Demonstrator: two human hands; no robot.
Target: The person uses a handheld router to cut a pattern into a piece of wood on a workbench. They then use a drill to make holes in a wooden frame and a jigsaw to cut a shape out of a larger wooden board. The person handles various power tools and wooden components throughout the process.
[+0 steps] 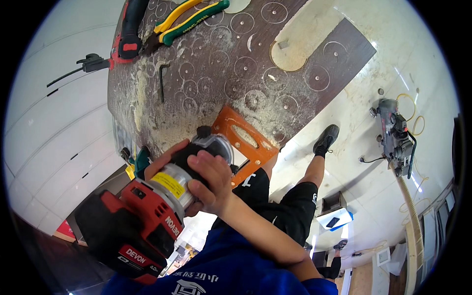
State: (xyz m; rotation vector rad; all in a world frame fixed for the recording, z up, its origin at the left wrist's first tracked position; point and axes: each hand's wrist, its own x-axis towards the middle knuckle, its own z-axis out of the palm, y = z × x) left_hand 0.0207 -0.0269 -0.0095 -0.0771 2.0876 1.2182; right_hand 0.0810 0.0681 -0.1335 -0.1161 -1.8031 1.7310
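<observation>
A red and black cordless trim router [162,211] is tilted across the near edge of the board, its battery toward me and its clear base guard [219,147] away from me. My right hand [211,184] wraps round its silver and black neck, the fingers closed. My left hand [164,158] grips the neck's left side; the router hides most of that hand. Just beyond the base lies an orange template plate [248,142] with a long slot and small holes, overhanging the board's edge. Dust covers the dark brown board [206,93], which is marked with many circles.
On the board lie a black hex key [162,83], green and yellow pliers [191,22] and a red and black power tool [127,44]. The board has a rounded cut-out [290,54]. On the floor at right stands a grey machine [393,132] near a yellow cord [419,123].
</observation>
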